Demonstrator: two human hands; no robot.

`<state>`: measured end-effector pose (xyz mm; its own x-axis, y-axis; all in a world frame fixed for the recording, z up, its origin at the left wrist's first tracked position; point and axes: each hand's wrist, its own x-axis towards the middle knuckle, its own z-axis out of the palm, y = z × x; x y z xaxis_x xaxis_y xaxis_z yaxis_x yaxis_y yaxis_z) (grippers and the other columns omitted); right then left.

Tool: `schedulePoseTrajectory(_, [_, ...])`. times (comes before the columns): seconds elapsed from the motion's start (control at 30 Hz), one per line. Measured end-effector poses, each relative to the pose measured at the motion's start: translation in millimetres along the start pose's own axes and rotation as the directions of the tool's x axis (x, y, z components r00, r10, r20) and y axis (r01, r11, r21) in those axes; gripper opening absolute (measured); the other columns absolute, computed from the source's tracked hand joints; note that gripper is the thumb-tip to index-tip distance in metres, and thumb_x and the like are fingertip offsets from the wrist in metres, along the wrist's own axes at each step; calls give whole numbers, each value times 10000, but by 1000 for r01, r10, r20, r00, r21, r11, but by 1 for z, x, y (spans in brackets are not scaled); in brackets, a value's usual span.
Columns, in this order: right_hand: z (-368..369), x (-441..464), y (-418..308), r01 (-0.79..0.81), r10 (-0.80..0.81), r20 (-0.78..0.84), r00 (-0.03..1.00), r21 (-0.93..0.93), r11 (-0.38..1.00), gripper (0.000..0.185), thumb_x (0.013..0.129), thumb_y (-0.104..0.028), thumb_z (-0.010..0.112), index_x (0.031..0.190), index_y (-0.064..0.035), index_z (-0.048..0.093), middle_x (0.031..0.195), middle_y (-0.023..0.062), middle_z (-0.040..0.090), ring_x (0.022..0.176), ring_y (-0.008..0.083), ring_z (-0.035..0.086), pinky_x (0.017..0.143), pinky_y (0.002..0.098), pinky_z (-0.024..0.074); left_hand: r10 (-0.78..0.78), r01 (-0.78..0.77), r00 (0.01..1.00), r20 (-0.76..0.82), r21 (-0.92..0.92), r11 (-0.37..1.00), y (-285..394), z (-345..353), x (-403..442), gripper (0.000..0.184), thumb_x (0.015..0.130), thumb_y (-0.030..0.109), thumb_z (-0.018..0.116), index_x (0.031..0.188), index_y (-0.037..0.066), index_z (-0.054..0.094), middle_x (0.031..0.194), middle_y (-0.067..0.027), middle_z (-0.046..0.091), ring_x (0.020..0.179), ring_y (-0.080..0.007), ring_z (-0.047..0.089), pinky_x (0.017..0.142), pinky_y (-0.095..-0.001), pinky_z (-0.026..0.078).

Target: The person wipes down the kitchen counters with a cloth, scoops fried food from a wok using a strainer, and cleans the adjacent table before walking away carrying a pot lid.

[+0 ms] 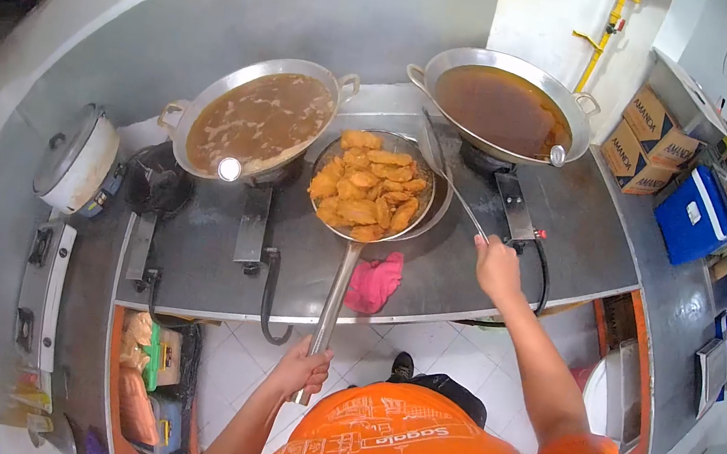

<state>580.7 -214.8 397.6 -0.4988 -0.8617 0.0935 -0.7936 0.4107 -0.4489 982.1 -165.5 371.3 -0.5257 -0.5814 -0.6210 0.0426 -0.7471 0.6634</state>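
Observation:
My left hand (301,371) is closed round the long metal handle of a strainer (342,281). Golden-brown fried pieces (369,185), which look like chicken, fill its round bowl. The strainer sits over a metal basin (429,224), partly hidden under it, between two pans. My right hand (499,267) grips a long thin metal utensil (465,207). Its far end reaches past the strainer's right rim, and its exact kind is unclear. The left pan (186,125) holds brown oil with pale foam, and the right pan (579,119) holds darker, still oil.
A pink cloth (373,283) lies near the front edge of the grey counter (452,271). Black burner hoses (268,298) hang at that edge. At left stand a lidded pot (87,157) and a stove (43,294). Cardboard boxes (646,145) and a blue cooler (697,216) are at right.

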Motion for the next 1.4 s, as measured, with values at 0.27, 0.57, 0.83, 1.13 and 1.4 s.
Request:
schedulePoseTrajectory(0.27, [8, 45, -12, 55, -69, 28, 997, 346, 937, 518, 1026, -439, 476, 884, 45, 594, 845, 308, 656, 883, 558, 599, 791, 557, 460, -32, 32, 999, 25, -26, 999, 11, 10, 46, 188, 978, 116, 609, 1030, 122, 428, 648, 43, 374, 469, -57, 351, 373, -237, 287])
schedulePoseTrajectory(0.57, [22, 103, -61, -71, -247, 306, 919, 748, 660, 187, 991, -197, 617, 1007, -27, 541, 684, 52, 614, 545, 96, 563, 483, 277, 456, -89, 89, 996, 15, 12, 996, 35, 10, 49, 174, 972, 123, 611, 1034, 105, 450, 642, 42, 383, 428, -44, 326, 357, -236, 282])
schedulePoseTrajectory(0.83, [56, 218, -216, 674, -670, -71, 739, 49, 738, 472, 998, -127, 454, 1466, -69, 439, 884, 174, 710, 822, 286, 716, 696, 422, 554, -27, 20, 998, 53, 138, 990, 81, -30, 90, 217, 983, 228, 624, 945, 93, 459, 657, 19, 465, 401, -44, 341, 361, -229, 302])
schedulePoseTrajectory(1.13, [94, 221, -359, 639, -560, 327, 761, -524, 562, 267, 906, -75, 556, 1126, -3, 691, 1080, 229, 711, 987, 387, 708, 814, 454, 582, 185, -184, 983, -4, 63, 981, 103, -107, 64, 387, 1018, 378, 563, 1304, 121, 523, 914, -44, 599, 695, -116, 596, 517, -243, 474])
schedulePoseTrajectory(1.4, [157, 203, -420, 876, -499, 729, 469, -311, 369, 260, 770, -35, 640, 1010, 44, 703, 1015, 290, 696, 1011, 400, 689, 820, 450, 570, -45, -151, 806, -591, -277, 949, -109, -317, -54, 273, 995, 316, 580, 1165, 109, 529, 860, -62, 608, 631, -110, 530, 481, -244, 421])
